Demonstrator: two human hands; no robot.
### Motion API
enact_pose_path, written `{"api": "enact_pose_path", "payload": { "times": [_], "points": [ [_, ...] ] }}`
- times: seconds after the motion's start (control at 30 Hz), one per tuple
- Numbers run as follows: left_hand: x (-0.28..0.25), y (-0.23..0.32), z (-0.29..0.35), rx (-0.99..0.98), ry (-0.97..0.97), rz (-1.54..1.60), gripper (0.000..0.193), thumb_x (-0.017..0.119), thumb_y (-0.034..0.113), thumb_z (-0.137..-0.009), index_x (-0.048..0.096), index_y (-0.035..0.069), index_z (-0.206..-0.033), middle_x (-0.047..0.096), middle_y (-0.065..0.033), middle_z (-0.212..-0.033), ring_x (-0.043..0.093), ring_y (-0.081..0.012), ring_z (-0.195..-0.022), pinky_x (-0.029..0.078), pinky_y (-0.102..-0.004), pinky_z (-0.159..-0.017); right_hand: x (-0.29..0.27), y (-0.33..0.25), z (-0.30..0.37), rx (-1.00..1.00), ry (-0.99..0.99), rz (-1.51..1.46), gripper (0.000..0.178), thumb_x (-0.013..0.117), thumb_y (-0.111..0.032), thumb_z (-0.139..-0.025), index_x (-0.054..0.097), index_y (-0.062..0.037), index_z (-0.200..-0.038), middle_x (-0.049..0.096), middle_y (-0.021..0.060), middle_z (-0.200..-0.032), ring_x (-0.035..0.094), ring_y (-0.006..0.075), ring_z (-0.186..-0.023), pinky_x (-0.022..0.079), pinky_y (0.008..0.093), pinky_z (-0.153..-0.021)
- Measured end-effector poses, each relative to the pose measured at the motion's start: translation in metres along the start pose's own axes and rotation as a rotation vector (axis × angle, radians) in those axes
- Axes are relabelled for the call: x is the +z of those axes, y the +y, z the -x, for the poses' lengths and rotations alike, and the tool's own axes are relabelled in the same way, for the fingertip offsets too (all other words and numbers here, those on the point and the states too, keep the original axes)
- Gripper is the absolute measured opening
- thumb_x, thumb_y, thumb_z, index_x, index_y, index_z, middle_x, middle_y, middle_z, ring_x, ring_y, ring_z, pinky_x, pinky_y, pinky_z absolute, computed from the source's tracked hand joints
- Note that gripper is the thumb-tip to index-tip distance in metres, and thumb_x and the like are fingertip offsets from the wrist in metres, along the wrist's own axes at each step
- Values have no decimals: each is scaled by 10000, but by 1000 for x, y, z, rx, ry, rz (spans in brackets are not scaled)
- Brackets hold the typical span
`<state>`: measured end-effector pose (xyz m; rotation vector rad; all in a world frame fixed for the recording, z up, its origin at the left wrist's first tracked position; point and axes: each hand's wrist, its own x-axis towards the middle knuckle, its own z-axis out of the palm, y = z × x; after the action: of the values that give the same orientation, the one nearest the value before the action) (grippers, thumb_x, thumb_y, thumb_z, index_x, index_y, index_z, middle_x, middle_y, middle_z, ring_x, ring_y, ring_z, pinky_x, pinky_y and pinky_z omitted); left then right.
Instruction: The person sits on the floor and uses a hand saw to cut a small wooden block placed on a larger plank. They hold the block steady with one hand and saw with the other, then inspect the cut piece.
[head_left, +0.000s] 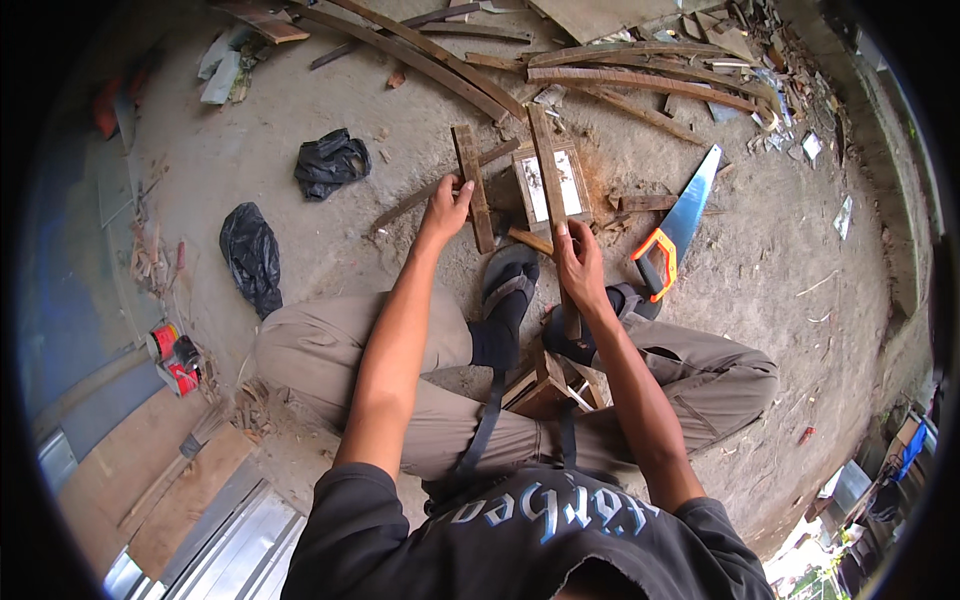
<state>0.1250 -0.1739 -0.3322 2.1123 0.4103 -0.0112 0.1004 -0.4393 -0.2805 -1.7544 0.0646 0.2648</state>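
My left hand [448, 207] is closed on a short wooden strip [470, 155], its fingers on the strip's left edge near the middle. My right hand [580, 262] grips a longer wooden strip [543, 150] near its lower part. This longer strip passes over a low wooden block with a white patch on top [570, 185], and its lower end reaches down by my right foot. To the right of my right hand lies a handsaw [683, 215] with a bluish blade and an orange and black handle. A small piece of wood [531, 240] lies between my hands, near my feet.
Several long wooden strips [640, 75] are strewn across the far floor. Two black plastic bags [332, 165] lie on the left. Red cans [178, 375] stand farther left, near boards [190, 490]. Broken scraps [800, 130] line the wall at the right.
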Motion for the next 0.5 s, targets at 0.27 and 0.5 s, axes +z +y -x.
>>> {"api": "enact_pose_path", "payload": {
  "times": [0.27, 0.5],
  "points": [
    [-23, -18, 19, 11, -55, -428, 417, 677, 375, -903, 578, 24, -1105, 655, -206, -1095, 621, -394, -1053, 497, -441, -863, -8, -6, 31, -21, 15, 5, 340, 593, -267, -1005, 587, 39, -1151, 643, 66, -859, 575, 102, -736, 473, 269, -646],
    [-2, -63, -19, -120, -57, -778, 565, 640, 292, -912, 437, 82, -1395, 479, -146, -1415, 492, -320, -1300, 310, -523, -1110, -23, 11, 39, 117, -18, -33, 338, 605, -254, -1001, 593, 53, -1144, 643, 75, -901, 572, 112, -815, 469, 275, -719]
  ]
}}
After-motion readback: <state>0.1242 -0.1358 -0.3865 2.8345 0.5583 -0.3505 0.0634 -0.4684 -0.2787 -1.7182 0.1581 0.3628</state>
